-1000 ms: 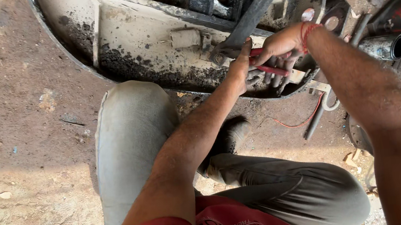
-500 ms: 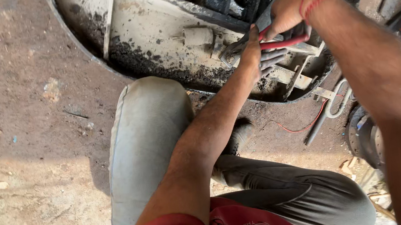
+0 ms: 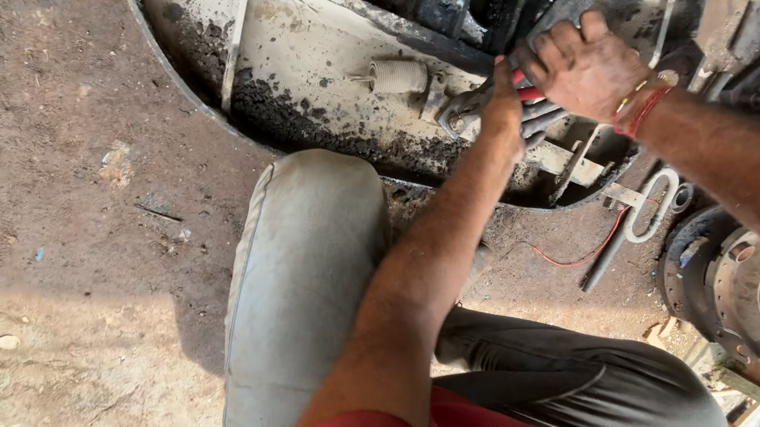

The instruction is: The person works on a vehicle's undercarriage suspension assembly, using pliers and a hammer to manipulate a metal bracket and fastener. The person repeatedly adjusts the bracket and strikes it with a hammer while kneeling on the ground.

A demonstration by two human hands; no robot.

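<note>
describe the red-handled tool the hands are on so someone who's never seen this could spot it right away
Start at the big pale, grease-caked curved metal housing across the top of the view. Near its right end, the left hand and right hand meet over a dark opening. The red-handled tool sits between them, mostly covered; its red grip is the only bright colour among grey, grimy metal parts, apart from a thin red wire on the ground below.

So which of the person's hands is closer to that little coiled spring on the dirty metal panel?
Left. The left hand sits just to the right of the coiled spring, a short gap away. The right hand grips the red-handled tool farther right, beyond the left.
</note>
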